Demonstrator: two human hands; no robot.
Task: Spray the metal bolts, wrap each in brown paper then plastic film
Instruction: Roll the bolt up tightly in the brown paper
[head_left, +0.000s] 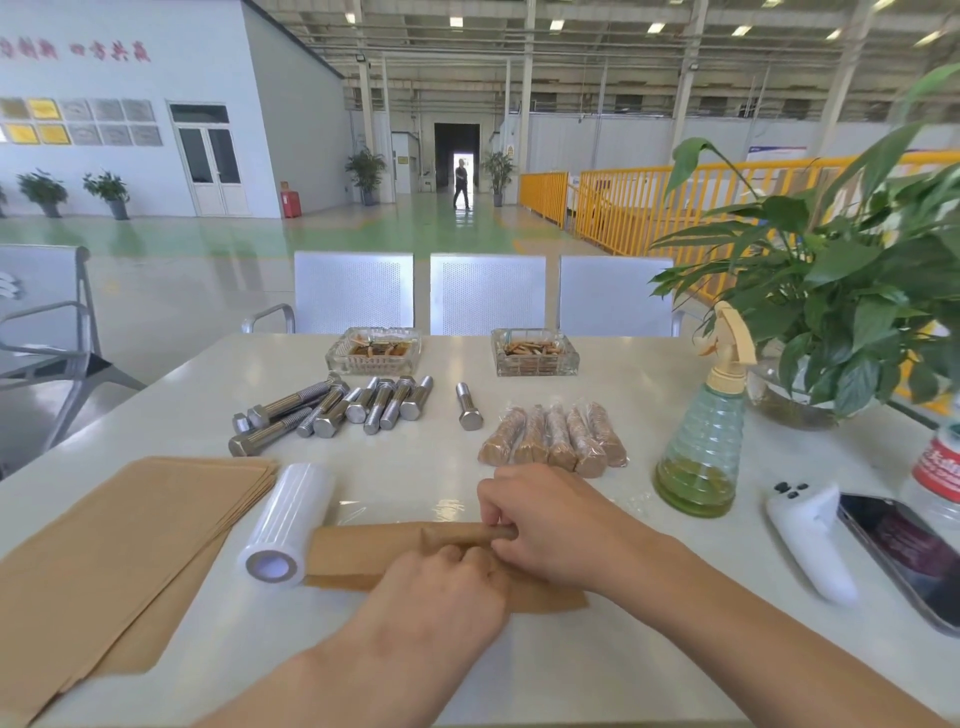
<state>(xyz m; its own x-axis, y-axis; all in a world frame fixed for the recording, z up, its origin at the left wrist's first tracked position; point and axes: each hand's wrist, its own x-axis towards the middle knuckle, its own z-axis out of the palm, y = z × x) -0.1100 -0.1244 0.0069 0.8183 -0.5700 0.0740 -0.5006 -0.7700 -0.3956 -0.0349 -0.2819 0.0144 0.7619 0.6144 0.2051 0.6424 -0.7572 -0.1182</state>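
Bolt (470, 535), half rolled in a brown paper sheet (358, 558), lies just right of the film roll (285, 525); left hand (441, 587) and right hand (545, 519) both pinch it, apparently keeping the wrap tight.

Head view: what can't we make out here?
- Bolt inside the brown paper roll: hidden by the paper, the left hand and the right hand.
- Bottle with red label: cut off by the right edge.
- Phone: screen content blurred, corner cut off.
- Red wall lettering: blurred, unreadable.
- Brown paper stack: sheet count unclear, cut by the left edge.
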